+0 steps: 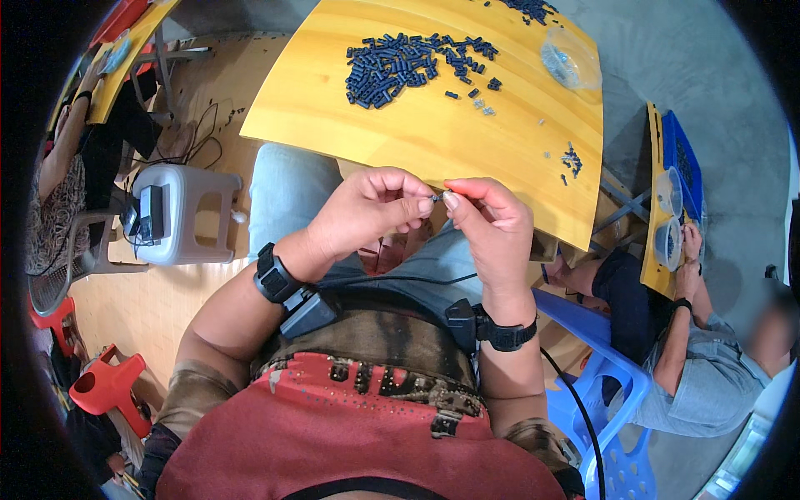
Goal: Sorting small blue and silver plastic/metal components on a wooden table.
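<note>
My left hand (379, 207) and my right hand (493, 215) meet over my lap, just off the near edge of the yellow wooden table (292, 100). Between the fingertips of both hands is a tiny dark part (437, 197); most of it is hidden, so its kind cannot be made out. Each hand is closed in a pinch. Beyond them on the tabletop lies a heap of small black plastic pieces (387, 71). Close to that heap are several tiny clear pieces (483, 107). Smaller black bits (571, 160) are scattered near the table's right edge.
A clear plastic tub (571, 62) and another black heap (533, 10) occupy the table's far right. At right, a co-worker (700, 367) works beside clear tubs (668, 192) and a blue tray (683, 154). A grey stool (187, 212) stands left; a blue chair (600, 367) stands right.
</note>
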`<state>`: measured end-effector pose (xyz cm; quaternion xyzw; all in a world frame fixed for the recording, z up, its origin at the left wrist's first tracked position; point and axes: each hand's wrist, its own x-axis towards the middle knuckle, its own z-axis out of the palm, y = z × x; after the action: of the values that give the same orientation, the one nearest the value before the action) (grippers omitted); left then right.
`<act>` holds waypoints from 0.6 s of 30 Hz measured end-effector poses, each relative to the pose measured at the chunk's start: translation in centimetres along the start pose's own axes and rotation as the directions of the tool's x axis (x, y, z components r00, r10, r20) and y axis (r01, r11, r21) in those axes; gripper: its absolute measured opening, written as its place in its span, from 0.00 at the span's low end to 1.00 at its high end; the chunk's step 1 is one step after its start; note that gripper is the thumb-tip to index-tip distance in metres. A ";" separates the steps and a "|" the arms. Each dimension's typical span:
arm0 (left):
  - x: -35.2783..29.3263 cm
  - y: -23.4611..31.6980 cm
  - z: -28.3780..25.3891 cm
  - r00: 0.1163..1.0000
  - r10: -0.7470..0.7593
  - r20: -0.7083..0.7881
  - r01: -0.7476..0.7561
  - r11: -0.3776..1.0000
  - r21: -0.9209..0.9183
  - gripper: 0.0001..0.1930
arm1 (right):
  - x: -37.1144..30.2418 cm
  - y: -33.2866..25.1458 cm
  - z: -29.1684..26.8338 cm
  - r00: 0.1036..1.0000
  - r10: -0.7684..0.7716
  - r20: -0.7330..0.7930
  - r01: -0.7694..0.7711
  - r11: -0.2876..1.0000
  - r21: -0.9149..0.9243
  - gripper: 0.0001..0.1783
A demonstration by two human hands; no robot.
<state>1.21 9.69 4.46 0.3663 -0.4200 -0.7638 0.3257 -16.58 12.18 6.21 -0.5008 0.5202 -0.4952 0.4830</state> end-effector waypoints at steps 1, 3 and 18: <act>0.0 0.0 0.0 1.000 0.007 -0.004 -0.007 1.000 0.013 0.08 | -0.1 0.0 0.0 1.000 0.003 0.001 -0.003 1.000 -0.001 0.06; -0.1 -0.2 -0.1 1.000 0.008 -0.004 -0.008 1.000 0.013 0.08 | -0.2 -0.2 0.1 1.000 -0.011 0.002 0.011 1.000 0.019 0.06; -1.0 -0.6 -0.3 1.000 0.009 -0.010 -0.009 0.999 0.039 0.08 | -0.9 -0.3 0.6 0.995 -0.103 0.012 0.103 0.992 -0.070 0.06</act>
<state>1.92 10.66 4.10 0.3747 -0.4349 -0.7519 0.3241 -15.94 13.02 6.53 -0.5458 0.5090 -0.4988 0.4408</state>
